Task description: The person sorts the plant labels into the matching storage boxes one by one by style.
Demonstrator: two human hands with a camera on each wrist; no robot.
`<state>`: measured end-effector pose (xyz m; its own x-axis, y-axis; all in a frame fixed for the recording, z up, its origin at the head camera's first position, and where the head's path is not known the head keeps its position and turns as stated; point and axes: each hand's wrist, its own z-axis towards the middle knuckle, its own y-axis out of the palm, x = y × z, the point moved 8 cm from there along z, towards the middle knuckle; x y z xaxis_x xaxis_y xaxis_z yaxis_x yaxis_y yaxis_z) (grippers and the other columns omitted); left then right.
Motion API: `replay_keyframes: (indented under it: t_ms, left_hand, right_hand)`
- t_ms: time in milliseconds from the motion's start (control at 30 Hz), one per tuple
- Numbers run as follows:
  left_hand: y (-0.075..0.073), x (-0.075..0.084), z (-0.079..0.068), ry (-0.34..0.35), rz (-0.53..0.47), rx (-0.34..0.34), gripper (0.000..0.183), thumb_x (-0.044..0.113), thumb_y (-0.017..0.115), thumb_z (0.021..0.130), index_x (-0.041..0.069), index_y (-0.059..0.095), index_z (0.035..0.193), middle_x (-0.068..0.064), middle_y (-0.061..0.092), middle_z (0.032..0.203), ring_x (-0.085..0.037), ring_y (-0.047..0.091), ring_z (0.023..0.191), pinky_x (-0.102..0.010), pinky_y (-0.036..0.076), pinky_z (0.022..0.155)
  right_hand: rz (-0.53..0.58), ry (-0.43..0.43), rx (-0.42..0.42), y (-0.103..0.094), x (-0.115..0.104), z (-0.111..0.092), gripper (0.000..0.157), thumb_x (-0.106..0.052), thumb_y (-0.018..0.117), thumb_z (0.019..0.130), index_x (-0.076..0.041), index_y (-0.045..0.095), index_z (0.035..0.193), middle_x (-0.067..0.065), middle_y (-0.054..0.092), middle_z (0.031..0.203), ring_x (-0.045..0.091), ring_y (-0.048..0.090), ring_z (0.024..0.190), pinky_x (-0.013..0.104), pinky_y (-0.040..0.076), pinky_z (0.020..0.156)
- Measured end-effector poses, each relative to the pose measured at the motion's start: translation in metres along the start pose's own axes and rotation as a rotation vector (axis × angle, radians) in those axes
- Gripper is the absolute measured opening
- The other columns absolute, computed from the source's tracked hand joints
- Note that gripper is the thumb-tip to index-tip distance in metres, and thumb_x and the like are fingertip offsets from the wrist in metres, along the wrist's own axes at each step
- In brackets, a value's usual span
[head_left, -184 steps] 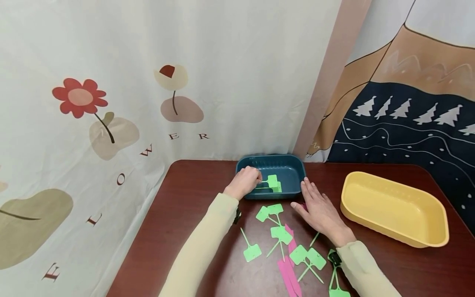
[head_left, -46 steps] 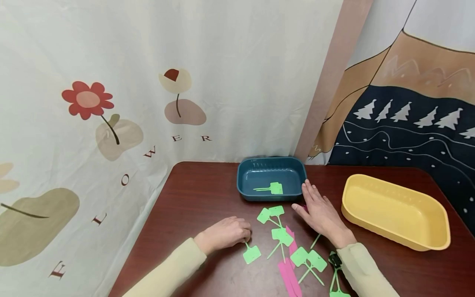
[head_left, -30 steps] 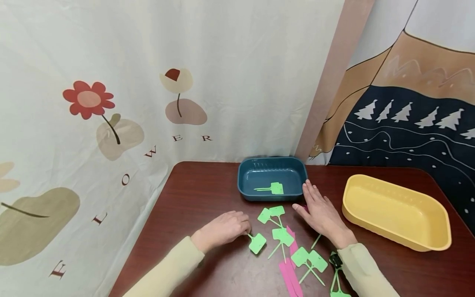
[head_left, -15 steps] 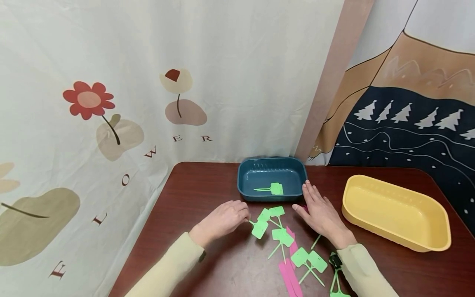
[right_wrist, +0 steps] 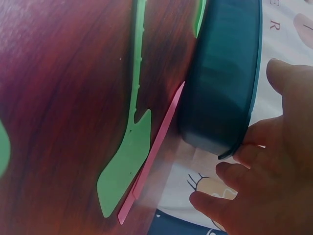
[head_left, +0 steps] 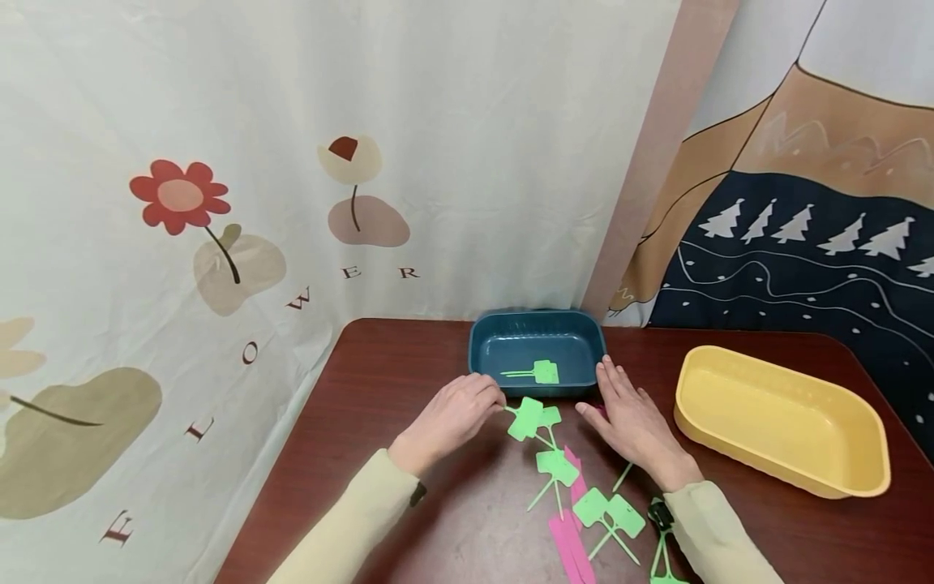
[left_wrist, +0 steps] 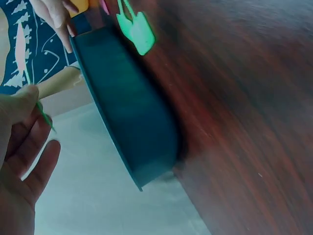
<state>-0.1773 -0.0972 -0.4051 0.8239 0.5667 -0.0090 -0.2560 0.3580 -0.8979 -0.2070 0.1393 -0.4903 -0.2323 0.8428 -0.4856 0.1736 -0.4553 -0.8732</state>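
Note:
My left hand (head_left: 452,415) pinches the thin stem of a green T-shaped plant label (head_left: 525,419), lifted just in front of the dark blue bin (head_left: 565,390). In the left wrist view, thumb and fingers hold that label almost edge-on beside the bin wall (left_wrist: 127,107). Inside the bin lie green labels (head_left: 545,372), overlapping. My right hand (head_left: 633,422) lies with extended fingers at the bin's right end; its fingertips touch the rim in the right wrist view. Under that hand a green label (right_wrist: 127,161) and pink strips (right_wrist: 159,139) lie on the table.
Several green labels (head_left: 557,467) are scattered before the bin, some crossed (head_left: 608,511). Pink strips (head_left: 569,545) lie among them. A yellow bin (head_left: 861,478) stands at the right of the brown table (head_left: 350,389). A printed curtain (head_left: 467,162) hangs behind.
Earlier my left hand was at the bin with a green label. It then took another by the stem from the table and carried it up toward the bin. My right hand stayed put.

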Motion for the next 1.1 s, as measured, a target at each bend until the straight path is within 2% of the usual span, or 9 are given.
replay_keyframes:
  t_ms: [267, 400, 533, 700, 900, 1100]
  left_hand:
    - [-0.002, -0.011, 0.021, -0.087, 0.002, 0.165, 0.007, 0.011, 0.078, 0.094, 0.010, 0.072, 0.097, 0.001, 0.066, 0.096, -0.015, 0.062, 0.088, -0.028, 0.051, 0.075]
    - [0.001, -0.016, 0.032, -0.120, 0.000, 0.203, 0.006, 0.011, 0.076, 0.095, 0.010, 0.072, 0.099, 0.000, 0.067, 0.097, -0.016, 0.062, 0.088, -0.029, 0.051, 0.075]
    - [0.008, -0.022, 0.042, -0.159, -0.005, 0.205, 0.005, 0.011, 0.074, 0.097, 0.011, 0.072, 0.100, 0.000, 0.068, 0.098, -0.016, 0.064, 0.091, -0.031, 0.053, 0.080]
    - [0.020, -0.030, 0.053, -0.231, -0.007, 0.144, 0.005, 0.012, 0.075, 0.096, 0.010, 0.073, 0.100, -0.002, 0.069, 0.096, -0.018, 0.064, 0.090, -0.031, 0.055, 0.082]
    - [0.039, -0.041, 0.066, -0.350, 0.002, 0.003, 0.006, 0.014, 0.074, 0.098, 0.010, 0.077, 0.100, -0.003, 0.070, 0.096, -0.019, 0.065, 0.088, -0.030, 0.056, 0.081]
    - [0.057, -0.056, 0.074, -0.465, -0.001, -0.119, 0.011, 0.013, 0.069, 0.101, 0.010, 0.080, 0.103, -0.005, 0.071, 0.100, -0.021, 0.067, 0.092, -0.032, 0.057, 0.083]
  right_hand:
    - [-0.004, -0.003, 0.005, 0.000, 0.000, 0.000, 0.096, -0.068, 0.041, 0.103, 0.002, 0.018, 0.163, 0.020, 0.009, 0.172, 0.045, 0.014, 0.155, 0.070, 0.020, 0.117]
    - [0.001, 0.001, 0.008, -0.001, 0.000, 0.000, 0.094, -0.066, 0.043, 0.104, 0.003, 0.019, 0.163, 0.020, 0.009, 0.172, 0.045, 0.013, 0.156, 0.070, 0.019, 0.117]
    - [0.004, 0.007, 0.006, -0.001, 0.001, 0.000, 0.094, -0.066, 0.043, 0.103, 0.002, 0.018, 0.163, 0.020, 0.009, 0.172, 0.045, 0.013, 0.156, 0.071, 0.019, 0.117]
    - [0.006, 0.019, -0.003, 0.000, 0.001, 0.001, 0.095, -0.068, 0.042, 0.103, 0.002, 0.017, 0.164, 0.020, 0.009, 0.172, 0.046, 0.013, 0.156, 0.071, 0.018, 0.116]
    - [0.006, 0.025, 0.001, 0.001, 0.002, 0.001, 0.095, -0.068, 0.042, 0.103, 0.001, 0.017, 0.164, 0.020, 0.009, 0.172, 0.045, 0.012, 0.156, 0.071, 0.018, 0.117]
    - [0.018, 0.022, 0.007, 0.001, 0.002, 0.002, 0.090, -0.060, 0.047, 0.105, 0.001, 0.018, 0.164, 0.020, 0.009, 0.172, 0.045, 0.012, 0.156, 0.071, 0.018, 0.116]
